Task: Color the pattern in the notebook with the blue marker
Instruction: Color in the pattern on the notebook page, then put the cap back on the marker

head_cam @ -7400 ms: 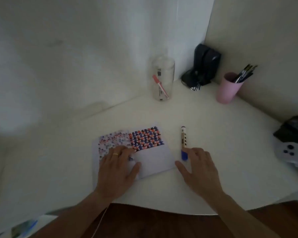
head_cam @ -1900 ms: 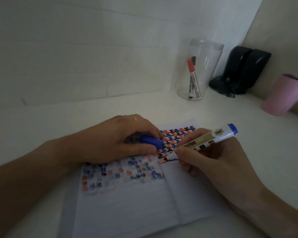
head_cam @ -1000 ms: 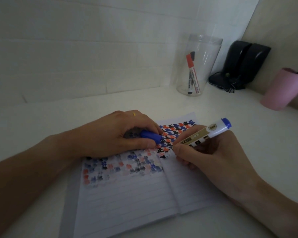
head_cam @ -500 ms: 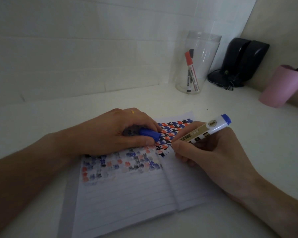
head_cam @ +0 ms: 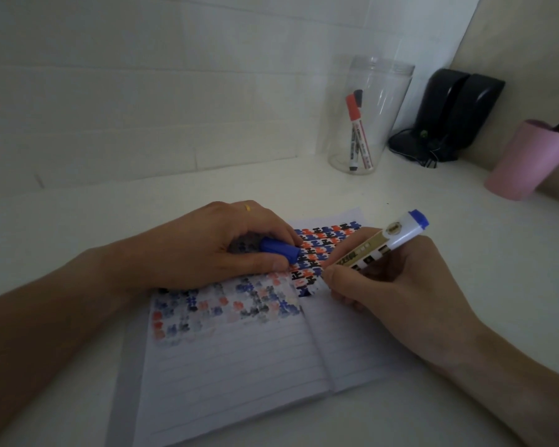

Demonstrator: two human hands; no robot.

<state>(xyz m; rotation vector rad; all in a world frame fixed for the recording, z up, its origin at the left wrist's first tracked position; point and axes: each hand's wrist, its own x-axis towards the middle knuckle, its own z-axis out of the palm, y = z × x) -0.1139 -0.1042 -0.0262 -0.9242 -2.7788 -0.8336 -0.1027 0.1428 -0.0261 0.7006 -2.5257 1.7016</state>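
An open lined notebook lies on the white desk. A grid pattern of blue, red and black shapes fills the top of its right page; a fainter bleed-through covers the top of the left page. My right hand holds the blue marker, white and gold with a blue end, tip down on the pattern's lower left edge near the spine. My left hand presses on the upper left page and grips the blue marker cap.
A clear plastic jar holding a red and a black marker stands at the back. To its right sit a black device with a cable and a pink cup with pens. White walls close the desk behind.
One frame shows the marker lying capped beside the notebook with both hands flat. Since then, the right hand holds it uncapped, making small strokes at the pattern's lower left; the left hand stays put.
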